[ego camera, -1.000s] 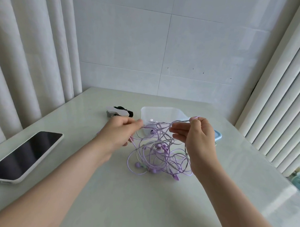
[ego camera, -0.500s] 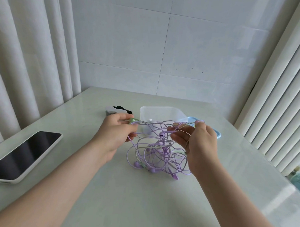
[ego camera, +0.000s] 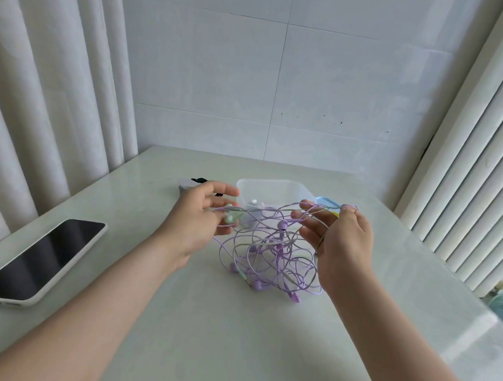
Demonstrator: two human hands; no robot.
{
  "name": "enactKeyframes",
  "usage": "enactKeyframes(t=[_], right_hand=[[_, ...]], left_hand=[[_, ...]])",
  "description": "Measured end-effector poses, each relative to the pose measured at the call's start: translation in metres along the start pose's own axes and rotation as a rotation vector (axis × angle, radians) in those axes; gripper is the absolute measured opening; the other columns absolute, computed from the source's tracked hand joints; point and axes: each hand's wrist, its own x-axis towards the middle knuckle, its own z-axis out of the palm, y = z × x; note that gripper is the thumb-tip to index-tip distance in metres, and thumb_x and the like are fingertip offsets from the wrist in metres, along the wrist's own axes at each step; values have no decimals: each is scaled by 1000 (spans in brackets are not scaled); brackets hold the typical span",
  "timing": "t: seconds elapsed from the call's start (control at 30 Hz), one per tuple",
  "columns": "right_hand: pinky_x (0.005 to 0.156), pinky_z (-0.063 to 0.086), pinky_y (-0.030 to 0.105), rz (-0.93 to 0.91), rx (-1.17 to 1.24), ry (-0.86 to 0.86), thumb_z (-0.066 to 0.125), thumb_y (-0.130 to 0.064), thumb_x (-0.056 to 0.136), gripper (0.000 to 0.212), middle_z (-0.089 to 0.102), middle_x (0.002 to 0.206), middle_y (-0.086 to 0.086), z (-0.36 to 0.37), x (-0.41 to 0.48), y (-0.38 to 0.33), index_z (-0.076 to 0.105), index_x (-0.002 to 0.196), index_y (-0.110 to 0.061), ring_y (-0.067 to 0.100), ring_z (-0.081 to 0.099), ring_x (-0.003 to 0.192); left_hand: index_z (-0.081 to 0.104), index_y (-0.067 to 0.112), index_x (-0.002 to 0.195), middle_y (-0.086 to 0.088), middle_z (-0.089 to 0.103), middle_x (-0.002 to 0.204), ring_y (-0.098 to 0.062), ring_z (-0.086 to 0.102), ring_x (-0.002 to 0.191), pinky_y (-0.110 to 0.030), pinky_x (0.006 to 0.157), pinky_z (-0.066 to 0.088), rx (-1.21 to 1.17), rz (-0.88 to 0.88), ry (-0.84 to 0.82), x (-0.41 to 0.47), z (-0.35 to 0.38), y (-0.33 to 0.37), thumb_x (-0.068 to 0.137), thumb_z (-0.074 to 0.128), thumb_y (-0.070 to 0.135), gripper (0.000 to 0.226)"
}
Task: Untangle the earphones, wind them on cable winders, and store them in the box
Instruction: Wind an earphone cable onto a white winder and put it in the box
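Left forearm bare, enters from near left corner, angled far and right. Left hand raised, back toward camera, fingers loosely spread and pointing right, pinching strand of earphones among lower fingers. Right forearm bare, enters from near right, angled far and left. Right hand raised, palm facing left, three fingers straight and fanned toward left hand, thumb and forefinger pinching strand at top. Hands level, apart, facing each other.

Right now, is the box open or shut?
Open. The box has no lid on, and you can see inside; the blue lid lies beside it.
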Motion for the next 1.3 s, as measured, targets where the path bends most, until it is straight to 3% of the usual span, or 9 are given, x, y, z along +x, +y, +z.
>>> enactKeyframes(t=[0.23, 0.37, 0.47, 0.63, 0.83, 0.97, 1.07, 1.17, 1.3], right_hand=[[48, 41, 27, -21, -48, 78, 30, -32, 114, 18, 69, 66, 4, -2, 3, 2, 46, 112, -23, 19, 50, 48], [44, 35, 22, -37, -114, 53, 37, -33, 113, 19, 60, 75, 6, 0, 6, 3, 51, 121, -22, 13, 49, 46], [49, 34, 28, -50, -160, -41, 38, -33, 113, 22, 65, 63, 2, -1, 4, 4, 50, 120, -16, 15, 42, 42], [43, 38, 28, -63, -217, -258, 46, -30, 112, 14, 73, 75, 10, 4, -9, -3, 52, 112, -16, 25, 57, 45], [41, 44, 30, -156, -235, -335, 49, -23, 111, 12, 75, 83, 13, 7, -19, -8, 58, 113, -14, 28, 59, 47], [47, 51, 37, -229, -239, -348, 39, -17, 114, 19, 77, 94, 16, 5, -14, -9, 58, 116, -13, 37, 69, 60], [49, 53, 38, -311, -383, -315, 36, -14, 113, 24, 78, 90, 12, 2, -9, -4, 60, 114, -13, 35, 73, 62], [48, 52, 37, -411, -640, -254, 41, -10, 108, 28, 76, 80, 6, -3, -3, 2, 67, 103, -18, 29, 73, 56], [55, 48, 30, -450, -820, -257, 56, -12, 94, 26, 75, 75, -9, -4, 0, 10, 78, 87, -26, 14, 64, 53]], left_hand=[[78, 2, 93, -13, 77, 86, -22, 70, 71, -43, 81, 61, -54, -125, -119, -5, 2, 8, 83, 28, -23, 57], [75, -3, 94, -14, 67, 81, -25, 64, 65, -40, 72, 59, -297, -278, -208, -5, 2, 11, 81, 31, -11, 47], [75, 1, 87, -12, 68, 81, -26, 64, 70, -37, 72, 57, -223, -308, -324, -6, -2, 10, 84, 35, 7, 40], [80, 15, 84, -2, 79, 91, -8, 68, 83, -32, 88, 49, 318, 24, -236, -12, 5, 7, 96, 65, 37, 30], [80, 28, 98, 6, 79, 96, -22, 72, 100, -43, 97, 54, 279, 194, -377, -24, 20, 11, 89, 75, 57, 31], [81, 17, 94, -5, 79, 100, -25, 71, 109, -44, 110, 47, 204, 191, -384, -21, 19, 9, 95, 68, 38, 25], [77, 9, 84, -20, 75, 93, -21, 67, 91, -39, 96, 48, 114, 235, -227, -15, 16, 10, 94, 64, 33, 29], [74, 5, 85, -11, 79, 91, -13, 70, 90, -32, 90, 50, 39, 270, -25, -9, 13, 9, 104, 57, 17, 29], [72, 4, 100, -3, 79, 95, -9, 76, 90, -16, 84, 53, 50, 301, 26, -5, 8, 4, 110, 52, 15, 26]])
